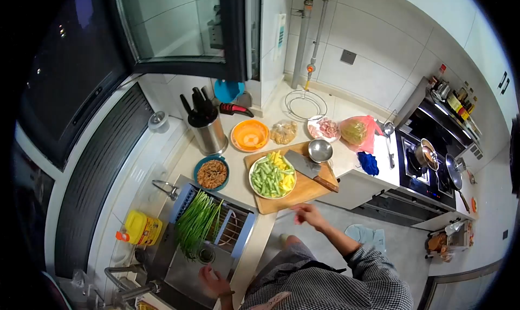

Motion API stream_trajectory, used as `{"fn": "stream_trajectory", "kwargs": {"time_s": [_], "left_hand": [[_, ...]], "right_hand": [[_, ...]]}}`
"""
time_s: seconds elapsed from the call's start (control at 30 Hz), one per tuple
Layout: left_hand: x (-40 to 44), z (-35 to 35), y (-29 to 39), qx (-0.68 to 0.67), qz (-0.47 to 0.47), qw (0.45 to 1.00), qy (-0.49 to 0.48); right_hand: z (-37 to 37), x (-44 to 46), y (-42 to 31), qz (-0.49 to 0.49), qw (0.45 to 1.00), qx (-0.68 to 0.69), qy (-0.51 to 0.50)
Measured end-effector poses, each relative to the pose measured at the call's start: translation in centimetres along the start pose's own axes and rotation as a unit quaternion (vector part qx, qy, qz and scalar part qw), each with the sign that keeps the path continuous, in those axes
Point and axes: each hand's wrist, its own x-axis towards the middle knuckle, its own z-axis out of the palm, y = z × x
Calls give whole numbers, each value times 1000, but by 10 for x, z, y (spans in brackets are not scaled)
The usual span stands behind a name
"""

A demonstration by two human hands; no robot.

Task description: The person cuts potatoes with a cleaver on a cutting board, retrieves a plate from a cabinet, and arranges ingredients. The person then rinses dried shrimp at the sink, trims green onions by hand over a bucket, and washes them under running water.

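Observation:
My right hand (309, 216) hangs just off the front edge of the wooden cutting board (266, 204), its fingers loosely bent and apart, holding nothing. On the board are a plate (252, 186) of cut green and yellow vegetables, a cleaver (302, 164) with a wooden handle, and a small metal bowl (320, 150). My left hand (214, 282) is over the front of the sink (181, 275), empty, with its fingers apart. Beyond it, long green stalks (197, 223), like chives, lie across the blue-rimmed drain rack (245, 235).
A teal bowl (212, 173) of brown food, an orange bowl (249, 135), a knife block (207, 128), a plate of raw meat (325, 128) and a pink bag (357, 133) line the counter. The faucet (130, 292) overhangs the sink. A pot (425, 154) stands on the stove at right.

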Motion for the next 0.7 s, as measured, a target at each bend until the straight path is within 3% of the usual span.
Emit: {"fn": "stream_trajectory", "kwargs": {"time_s": [0.03, 0.1, 0.2, 0.3, 0.37, 0.4, 0.47, 0.5, 0.53, 0.57, 0.6, 0.67, 0.7], "left_hand": [[14, 12, 17, 0, 5, 1000, 3], [41, 47, 60, -177, -21, 984, 6], [105, 67, 189, -270, 37, 960, -57], [169, 160, 236, -164, 183, 964, -98], [221, 197, 288, -156, 203, 948, -189], [244, 233, 294, -216, 171, 930, -242], [283, 291, 303, -113, 95, 951, -271], [298, 322, 295, -111, 81, 956, -259], [308, 350, 282, -19, 125, 965, -228], [311, 356, 282, 76, 164, 963, -200], [313, 360, 279, 80, 147, 966, -196], [318, 339, 302, 167, 74, 938, -296], [312, 327, 306, 134, 71, 958, -245]], "right_hand": [[-25, -5, -1, -5, 999, 5, 39], [-76, -4, -14, -26, 993, 12, 112], [-143, 22, -44, -61, 979, 59, 184], [-196, 51, -69, -99, 975, 39, 195], [-219, 59, -74, -88, 981, 57, 164], [-231, 63, -74, -86, 983, 69, 147], [-242, 66, -73, -72, 986, 72, 129], [-247, 70, -71, -47, 989, 64, 122], [-252, 73, -68, -19, 992, 53, 114], [-256, 75, -64, -13, 994, 44, 96], [-258, 77, -61, -4, 995, 53, 85], [-262, 80, -57, 4, 996, 62, 65], [-264, 80, -56, 7, 996, 63, 69]]}}
